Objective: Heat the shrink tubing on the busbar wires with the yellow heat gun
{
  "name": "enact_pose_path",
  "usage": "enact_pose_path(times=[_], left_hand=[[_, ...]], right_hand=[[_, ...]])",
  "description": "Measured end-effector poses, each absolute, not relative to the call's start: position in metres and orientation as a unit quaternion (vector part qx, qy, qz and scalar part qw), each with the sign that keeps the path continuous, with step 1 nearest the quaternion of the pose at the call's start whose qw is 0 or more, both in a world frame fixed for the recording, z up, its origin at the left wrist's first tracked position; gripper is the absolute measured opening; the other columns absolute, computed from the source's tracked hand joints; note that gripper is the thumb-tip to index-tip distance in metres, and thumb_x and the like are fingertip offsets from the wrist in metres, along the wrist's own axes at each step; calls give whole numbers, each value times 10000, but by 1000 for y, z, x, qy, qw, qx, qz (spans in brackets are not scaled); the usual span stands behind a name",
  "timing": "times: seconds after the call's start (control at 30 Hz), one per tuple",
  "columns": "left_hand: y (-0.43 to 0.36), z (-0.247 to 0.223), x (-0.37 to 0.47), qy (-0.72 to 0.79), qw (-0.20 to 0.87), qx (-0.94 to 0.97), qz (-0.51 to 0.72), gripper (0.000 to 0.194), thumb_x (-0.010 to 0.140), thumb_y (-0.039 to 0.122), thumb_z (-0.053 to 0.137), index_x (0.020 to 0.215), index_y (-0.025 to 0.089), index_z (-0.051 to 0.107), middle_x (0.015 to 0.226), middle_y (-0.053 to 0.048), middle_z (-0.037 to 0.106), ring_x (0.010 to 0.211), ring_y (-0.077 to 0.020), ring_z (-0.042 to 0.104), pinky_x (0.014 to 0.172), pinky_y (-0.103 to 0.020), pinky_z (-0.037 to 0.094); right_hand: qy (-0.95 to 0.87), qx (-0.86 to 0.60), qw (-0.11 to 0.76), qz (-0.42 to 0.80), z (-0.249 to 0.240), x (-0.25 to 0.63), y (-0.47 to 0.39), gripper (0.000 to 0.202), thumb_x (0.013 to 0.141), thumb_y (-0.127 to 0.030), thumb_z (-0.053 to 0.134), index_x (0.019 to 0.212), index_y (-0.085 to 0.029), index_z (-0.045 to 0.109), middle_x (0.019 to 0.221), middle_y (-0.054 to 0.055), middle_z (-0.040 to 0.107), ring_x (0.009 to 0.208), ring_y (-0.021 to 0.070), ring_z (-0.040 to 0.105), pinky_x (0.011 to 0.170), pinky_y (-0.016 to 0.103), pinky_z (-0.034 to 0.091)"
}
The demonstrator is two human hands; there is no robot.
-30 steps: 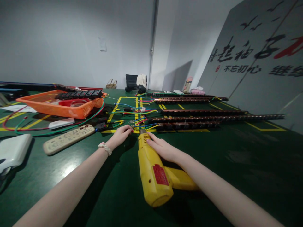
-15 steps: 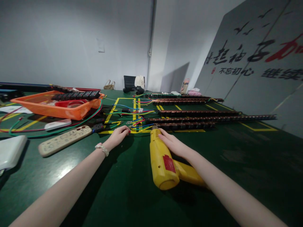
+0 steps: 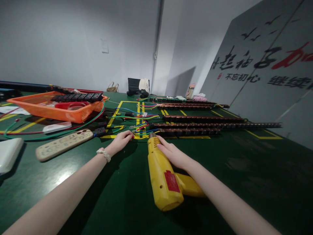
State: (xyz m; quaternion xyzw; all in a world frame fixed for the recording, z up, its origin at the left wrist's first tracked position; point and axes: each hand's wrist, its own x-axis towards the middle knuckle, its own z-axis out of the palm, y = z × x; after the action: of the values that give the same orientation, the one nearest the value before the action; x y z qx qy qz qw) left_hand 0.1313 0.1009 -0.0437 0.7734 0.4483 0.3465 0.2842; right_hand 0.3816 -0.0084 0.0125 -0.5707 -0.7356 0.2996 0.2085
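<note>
My right hand (image 3: 171, 150) is wrapped against the side of a yellow heat gun (image 3: 162, 176), near its front end. The gun's metal nozzle (image 3: 152, 134) points away, close to several coloured wires (image 3: 144, 125) at the left ends of long dark strips (image 3: 186, 131). My left hand (image 3: 121, 140), with a scrunchie (image 3: 104, 154) on its wrist, is closed in a pinch beside the wire ends, left of the nozzle. A small red bit shows at its fingertips, too small to name.
An orange basket (image 3: 66, 114) with black parts stands at the left. Nearer lie a beige power strip (image 3: 64, 144), a white box (image 3: 11, 155) and green and red cables. More strips (image 3: 202, 118) extend to the right.
The heat gun and my right hand have shifted slightly left, and the gun's rear end sits nearer to me. My left hand has stayed nearly in place, still pinched.
</note>
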Motion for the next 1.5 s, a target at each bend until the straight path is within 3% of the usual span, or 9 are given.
enact_pose_path(times=[0.1,0.37,0.57,1.13,1.5], left_hand=[[101,-44,132,447,276,776,350,253,801,363,416,792,181,591,761,-16,623,713,-165,566,664,-269,430],[101,-45,132,444,246,783,361,281,813,368,395,803,182,605,806,-25,652,769,-180,580,713,-282,438],[101,-44,132,442,240,784,363,305,818,362,374,837,180,618,853,-39,661,821,-194,581,778,-308,442],[93,-38,134,445,227,790,355,283,833,326,355,842,175,595,837,-45,643,814,-189,577,759,-296,426],[93,-40,133,442,243,790,350,205,797,337,459,827,179,586,777,-17,626,705,-162,557,656,-272,419]], right_hand=[[-751,-549,201,307,11,367,-8,699,904,-614,261,1470,-212,174,1304,161,506,1175,297,487,985,453,326],[-766,-519,167,341,4,329,4,727,887,-639,274,1464,-203,203,1411,167,381,1304,317,326,1028,461,262],[-772,-503,175,348,4,324,7,762,874,-670,250,1468,-199,180,1414,166,379,1275,317,373,1025,456,276],[-771,-493,180,360,9,326,3,765,870,-668,270,1464,-191,204,1383,150,429,1265,311,394,1042,462,263],[-740,-532,213,353,8,367,2,746,870,-657,307,1462,-215,202,1438,115,355,1286,281,370,1071,459,225]])
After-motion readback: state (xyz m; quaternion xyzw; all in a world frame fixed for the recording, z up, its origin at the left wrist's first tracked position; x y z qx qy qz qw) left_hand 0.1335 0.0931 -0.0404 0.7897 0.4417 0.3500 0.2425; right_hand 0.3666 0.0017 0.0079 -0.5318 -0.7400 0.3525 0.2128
